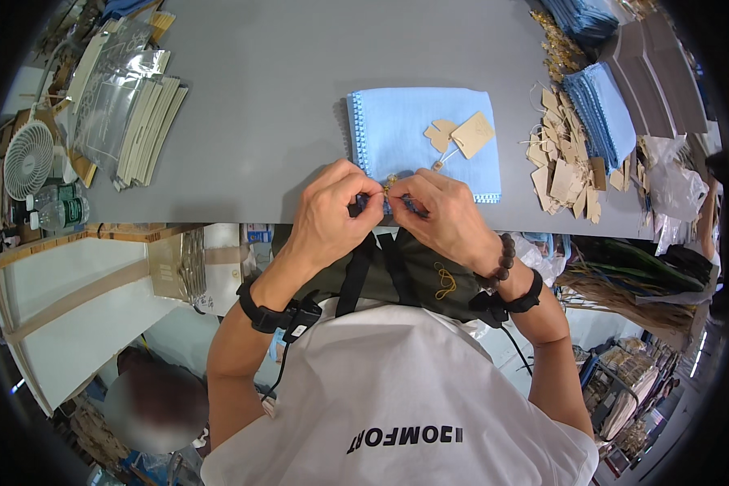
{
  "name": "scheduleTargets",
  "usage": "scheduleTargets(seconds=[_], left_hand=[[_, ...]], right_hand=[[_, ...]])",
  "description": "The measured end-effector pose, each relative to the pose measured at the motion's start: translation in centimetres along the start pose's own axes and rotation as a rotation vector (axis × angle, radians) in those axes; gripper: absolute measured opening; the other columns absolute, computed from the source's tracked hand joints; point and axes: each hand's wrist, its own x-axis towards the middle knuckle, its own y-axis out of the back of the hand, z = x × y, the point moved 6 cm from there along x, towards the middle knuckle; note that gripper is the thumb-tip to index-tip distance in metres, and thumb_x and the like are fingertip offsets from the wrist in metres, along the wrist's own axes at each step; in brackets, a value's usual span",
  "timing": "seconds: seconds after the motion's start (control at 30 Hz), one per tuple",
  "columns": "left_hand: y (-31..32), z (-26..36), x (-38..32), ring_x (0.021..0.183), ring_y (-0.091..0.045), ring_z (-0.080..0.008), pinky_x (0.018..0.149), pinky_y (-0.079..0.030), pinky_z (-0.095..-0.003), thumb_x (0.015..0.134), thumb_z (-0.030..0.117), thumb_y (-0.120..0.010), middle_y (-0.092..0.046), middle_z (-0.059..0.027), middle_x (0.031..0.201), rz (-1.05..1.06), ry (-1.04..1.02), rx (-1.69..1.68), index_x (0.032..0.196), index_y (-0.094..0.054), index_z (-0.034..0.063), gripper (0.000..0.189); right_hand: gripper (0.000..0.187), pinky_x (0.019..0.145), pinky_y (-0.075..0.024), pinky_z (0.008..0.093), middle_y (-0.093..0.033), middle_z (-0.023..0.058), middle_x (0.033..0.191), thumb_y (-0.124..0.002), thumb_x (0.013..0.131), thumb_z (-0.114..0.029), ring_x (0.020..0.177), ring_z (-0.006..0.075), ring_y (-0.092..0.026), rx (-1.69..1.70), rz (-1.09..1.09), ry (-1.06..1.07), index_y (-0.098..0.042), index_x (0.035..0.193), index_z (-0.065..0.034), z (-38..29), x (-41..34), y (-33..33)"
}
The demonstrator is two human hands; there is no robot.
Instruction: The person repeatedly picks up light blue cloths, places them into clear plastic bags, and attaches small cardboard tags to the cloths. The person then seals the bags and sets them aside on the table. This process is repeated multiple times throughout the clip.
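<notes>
A light blue folded cloth (401,127) with looped trim lies on the grey table near its front edge. Over its lower left corner my left hand (340,209) and my right hand (440,203) meet, thumb and forefinger pinched on each side. Between the fingertips shows a small gold-coloured charm (392,181); the fingers hide much of it and of the cloth corner. Just beyond my right hand, a beige card tag (472,135) and a butterfly-shaped tag (440,135) rest on the cloth, with white string running to a small bead (438,164).
To the right are loose beige tags (562,170), gold-coloured charms (556,42) and stacked blue cloths (601,115). Cards in clear sleeves (149,127), a small white fan (29,159) and plastic bottles (61,212) stand left. A yellow cord (444,280) lies on my dark apron.
</notes>
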Motion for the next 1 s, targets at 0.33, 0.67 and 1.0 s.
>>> scheduleTargets(seconds=[0.33,0.67,1.0], left_hand=[[0.4,0.4,0.6,0.068,-0.062,-0.0146,0.062,-0.051,-0.0299,0.086,0.003,-0.081,-0.070,-0.0050,0.090,-0.055,0.006,0.002,0.095,-0.078,0.0041,0.010],[0.9,0.4,2.1,0.063,-0.061,-0.0167,0.060,-0.050,-0.0318,0.086,0.001,-0.078,-0.067,-0.0059,0.080,-0.236,0.070,-0.032,0.093,-0.075,0.0034,0.007],[0.1,1.1,3.7,0.060,-0.059,-0.0162,0.057,-0.048,-0.0317,0.089,0.003,-0.078,-0.067,-0.0062,0.080,-0.035,-0.040,0.117,0.093,-0.074,0.0037,0.006]], right_hand=[[0.009,0.059,-0.0541,0.0421,-0.073,0.0105,0.082,-0.079,0.087,-0.009,0.066,0.0331,-0.069,-0.051,0.030,0.002,-0.073,0.093,-0.0042,0.2,0.2,-0.1],[0.013,0.060,-0.0554,0.0412,-0.075,0.0109,0.094,-0.079,0.088,-0.009,0.071,0.0331,-0.071,-0.012,-0.007,-0.036,-0.074,0.099,-0.0047,1.0,0.2,-0.5],[0.038,0.057,-0.0566,0.0308,-0.068,0.0056,0.107,-0.081,0.080,-0.007,0.068,0.0159,-0.067,-0.410,0.225,0.464,-0.074,0.117,-0.0070,-3.2,-2.9,0.5]])
